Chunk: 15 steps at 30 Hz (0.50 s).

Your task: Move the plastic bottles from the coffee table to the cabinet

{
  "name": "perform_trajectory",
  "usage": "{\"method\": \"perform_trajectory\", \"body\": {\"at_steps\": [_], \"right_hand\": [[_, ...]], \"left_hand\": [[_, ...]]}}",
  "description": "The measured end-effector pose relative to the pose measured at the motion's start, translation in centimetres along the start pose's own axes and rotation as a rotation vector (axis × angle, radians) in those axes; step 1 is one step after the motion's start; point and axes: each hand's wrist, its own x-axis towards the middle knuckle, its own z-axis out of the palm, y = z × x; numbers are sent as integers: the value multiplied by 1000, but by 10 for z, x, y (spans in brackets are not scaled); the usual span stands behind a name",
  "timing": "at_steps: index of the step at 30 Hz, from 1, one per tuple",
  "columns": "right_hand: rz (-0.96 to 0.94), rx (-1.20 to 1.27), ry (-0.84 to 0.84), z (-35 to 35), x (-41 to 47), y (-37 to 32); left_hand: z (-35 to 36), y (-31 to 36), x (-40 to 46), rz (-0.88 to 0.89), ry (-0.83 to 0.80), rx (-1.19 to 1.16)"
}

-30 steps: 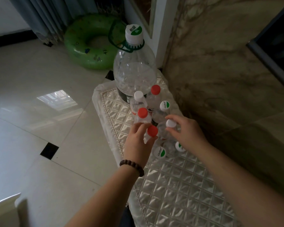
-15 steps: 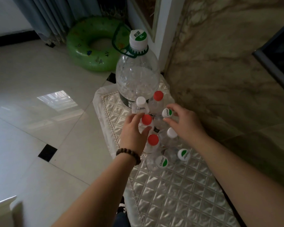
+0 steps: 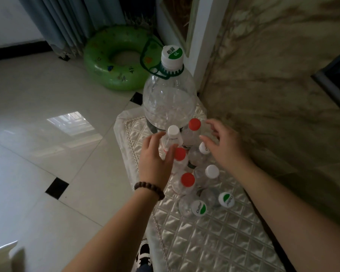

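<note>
Several small clear plastic bottles with red, white and green-and-white caps stand clustered on the quilted cabinet top (image 3: 204, 242). Behind them rises a big clear 6L bottle (image 3: 169, 99) with a green handle. My left hand (image 3: 155, 161) grips the white-capped bottle (image 3: 173, 132) at the back left, thumb in front of it and fingers behind. My right hand (image 3: 222, 146) hovers with spread fingers beside the back red-capped bottle (image 3: 194, 124), holding nothing. Two green-and-white-capped bottles (image 3: 199, 208) stand nearest me.
A marble wall (image 3: 273, 95) runs close along the right of the cabinet, with a dark framed screen (image 3: 336, 75) on it. On the glossy tile floor (image 3: 47, 154) to the left lies a green swim ring (image 3: 114, 59) by grey curtains (image 3: 67, 26).
Both hands moved farther back over the cluster toward the big bottle. My left hand went from a red-capped bottle to the white-capped one; my right opened beside the back red-capped bottle.
</note>
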Motion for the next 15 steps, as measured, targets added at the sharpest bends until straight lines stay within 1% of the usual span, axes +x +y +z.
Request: {"method": "perform_trajectory", "body": {"at_steps": [2, 6, 9, 15], "right_hand": [[5, 18, -31, 5, 15, -4], [30, -42, -105, 17, 35, -5], [55, -69, -117, 21, 37, -2], [44, -88, -109, 25, 38, 3]], "left_hand": [[0, 3, 18, -21, -26, 25], [8, 7, 42, -68, -148, 82], [13, 5, 46, -92, -135, 80], [16, 1, 42, -83, -110, 9]]}}
